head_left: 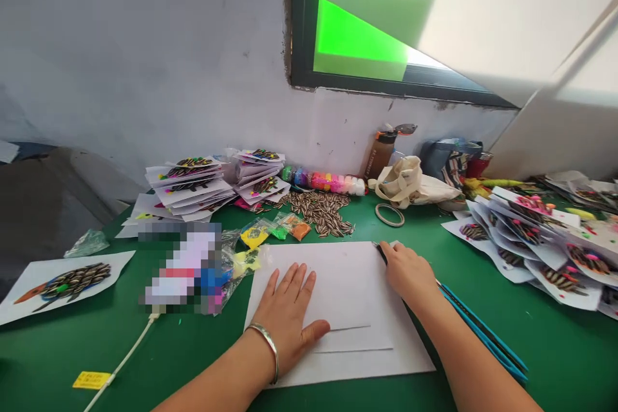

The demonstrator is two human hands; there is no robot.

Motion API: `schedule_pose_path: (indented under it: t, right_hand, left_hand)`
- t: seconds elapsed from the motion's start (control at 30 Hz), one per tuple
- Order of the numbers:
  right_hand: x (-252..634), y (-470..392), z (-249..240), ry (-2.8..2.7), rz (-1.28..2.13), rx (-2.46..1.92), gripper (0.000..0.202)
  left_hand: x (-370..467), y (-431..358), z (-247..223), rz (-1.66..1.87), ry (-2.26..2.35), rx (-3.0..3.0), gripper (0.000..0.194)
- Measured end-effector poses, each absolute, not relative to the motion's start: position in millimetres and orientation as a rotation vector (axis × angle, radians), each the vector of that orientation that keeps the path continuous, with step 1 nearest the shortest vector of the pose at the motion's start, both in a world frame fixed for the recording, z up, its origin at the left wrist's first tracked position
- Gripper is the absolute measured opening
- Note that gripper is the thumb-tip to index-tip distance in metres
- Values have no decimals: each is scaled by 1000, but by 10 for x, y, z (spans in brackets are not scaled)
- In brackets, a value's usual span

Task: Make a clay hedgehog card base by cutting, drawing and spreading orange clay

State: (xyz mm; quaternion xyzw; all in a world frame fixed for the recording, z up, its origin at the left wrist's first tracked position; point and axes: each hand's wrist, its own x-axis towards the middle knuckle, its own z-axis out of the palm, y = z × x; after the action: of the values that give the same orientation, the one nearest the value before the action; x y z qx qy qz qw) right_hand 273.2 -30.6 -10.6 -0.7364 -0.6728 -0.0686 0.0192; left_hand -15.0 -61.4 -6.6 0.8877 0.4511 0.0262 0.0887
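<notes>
White paper sheets (357, 290) lie layered on the green table, with smaller pieces on top of a larger one. My left hand (290, 315), with a silver bangle at the wrist, rests flat on their left part, fingers spread. At the upper right corner of the paper, my right hand (403, 264) is closed round a thin dark tool (381, 251), whose tip points toward the paper's top edge. Most of the tool is hidden by the fingers, so its kind cannot be told.
Seed-picture stacks (190, 187) stand at the back left, more cards (541, 244) at the right. Sunflower seeds (328, 209), a tape roll (389, 215), a bottle (381, 151) and a cloth bag (410, 183) lie behind. Blue-edged strips (483, 335) lie beside my right forearm.
</notes>
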Motion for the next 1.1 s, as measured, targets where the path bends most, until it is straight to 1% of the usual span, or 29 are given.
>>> schedule_pose_path:
  t: [0.07, 0.1, 0.13, 0.23, 0.3, 0.33, 0.4, 0.47, 0.53, 0.7, 0.77, 0.9, 1.1]
  right_hand:
    - [2739, -290, -156, -2013, -99, -2195, 57]
    - [2729, -286, -154, -1924, 12, -2115, 58]
    - [2704, -284, -133, -1801, 155, -2015, 54]
    - [2509, -274, 27, -1362, 746, -1610, 33]
    - [2280, -262, 155, -1050, 1166, -1316, 28]
    - [2150, -257, 205, -950, 1286, -1180, 27]
    - [1893, -262, 254, -837, 1422, -1000, 29]
    - [1688, -298, 234, -811, 1495, -946, 33]
    - [1567, -362, 169, -862, 1534, -957, 30]
    - [1567, -472, 8, -1072, 1427, -1058, 21]
    - [1610, -454, -24, -1106, 1394, -1071, 23]
    - [1688, -371, -55, -1061, 1307, -1189, 32]
    - [1744, -302, -100, -932, 1355, -1196, 24]
  left_hand:
    - [-167, -617, -73, 152, 1339, 2660, 72]
    - [-175, -617, -73, 184, 1337, 2670, 71]
    - [-183, -616, -70, 207, 1332, 2678, 70]
    - [-206, -598, -60, 210, 1323, 2674, 67]
    - [-223, -581, -58, 180, 1332, 2654, 66]
    - [-231, -574, -59, 163, 1341, 2643, 65]
    - [-246, -569, -59, 136, 1349, 2631, 63]
    - [-256, -576, -55, 132, 1349, 2622, 61]
    - [-260, -589, -46, 152, 1340, 2611, 60]
    - [-252, -613, -1, 186, 1315, 2569, 60]
    - [-251, -612, 24, 166, 1318, 2548, 62]
    - [-253, -606, 52, 125, 1315, 2529, 63]
    - [-268, -610, 15, 115, 1311, 2536, 61]
